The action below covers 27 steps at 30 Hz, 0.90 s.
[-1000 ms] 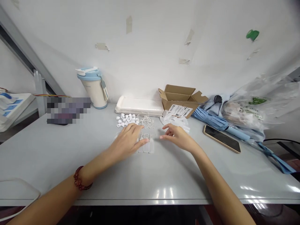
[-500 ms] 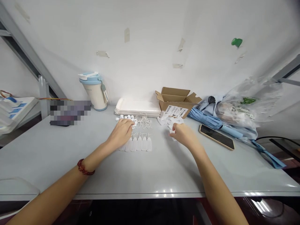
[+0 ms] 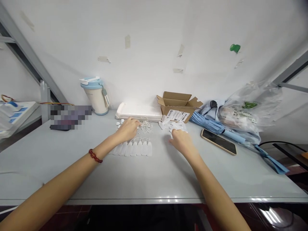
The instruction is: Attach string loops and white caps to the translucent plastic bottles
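My left hand [image 3: 127, 130] lies curled over a scatter of small white caps [image 3: 119, 123] at the back of the grey table [image 3: 154, 173]; a red bead bracelet sits on its wrist. What its fingers hold is hidden. A tangle of white strings [image 3: 146, 126] lies just right of it. Below the hand is a row of several small white bottles [image 3: 136, 149] lying side by side. My right hand [image 3: 181, 141] reaches into a heap of small clear plastic pieces [image 3: 171, 125], fingers bent and pressed together at the heap's edge.
Along the wall stand a white and blue tumbler [image 3: 95, 96], a stack of white trays [image 3: 139, 112] and an open cardboard box [image 3: 178, 107]. At the right lie a phone [image 3: 218, 141], a blue umbrella [image 3: 218, 127] and a clear plastic bag [image 3: 250, 109].
My left hand has moved back from the bottle row to the white caps. My right hand has gone forward to the heap of plastic pieces and curled its fingers. The view has shifted a little.
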Tool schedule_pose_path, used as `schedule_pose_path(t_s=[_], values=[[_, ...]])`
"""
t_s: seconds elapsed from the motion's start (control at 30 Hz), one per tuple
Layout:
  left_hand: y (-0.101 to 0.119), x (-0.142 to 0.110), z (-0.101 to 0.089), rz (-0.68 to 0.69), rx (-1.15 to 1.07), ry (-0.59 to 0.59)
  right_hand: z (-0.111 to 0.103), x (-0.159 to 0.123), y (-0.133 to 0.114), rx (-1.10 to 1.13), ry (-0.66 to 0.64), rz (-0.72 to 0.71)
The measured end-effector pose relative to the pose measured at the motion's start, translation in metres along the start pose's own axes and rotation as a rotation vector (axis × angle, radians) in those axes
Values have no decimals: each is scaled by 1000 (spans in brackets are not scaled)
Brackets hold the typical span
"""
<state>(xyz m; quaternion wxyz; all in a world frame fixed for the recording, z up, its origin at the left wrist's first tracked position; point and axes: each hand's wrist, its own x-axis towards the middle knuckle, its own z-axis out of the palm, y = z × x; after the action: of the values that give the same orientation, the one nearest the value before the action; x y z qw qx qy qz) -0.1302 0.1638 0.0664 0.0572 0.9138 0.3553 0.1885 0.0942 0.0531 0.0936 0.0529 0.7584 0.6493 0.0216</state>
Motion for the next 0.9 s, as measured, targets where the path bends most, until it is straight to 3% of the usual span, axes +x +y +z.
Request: schedule_pose_path(t_s=[0.23,0.5,0.67,0.77,0.9], values=[[4,-17,-16,-70,-92,153,4,1,3,-3,11,34],[15,-42,-28,-408,-531,253,0,1,6,50,-84,72],[27,-44,-29,-337,-641,267,-4,-3,3,103,-168,69],[35,-46,-24,-308,-652,231,-1,-3,-1,188,-39,9],[47,-50,-19,-249,-680,177,4,-5,-10,370,182,-211]])
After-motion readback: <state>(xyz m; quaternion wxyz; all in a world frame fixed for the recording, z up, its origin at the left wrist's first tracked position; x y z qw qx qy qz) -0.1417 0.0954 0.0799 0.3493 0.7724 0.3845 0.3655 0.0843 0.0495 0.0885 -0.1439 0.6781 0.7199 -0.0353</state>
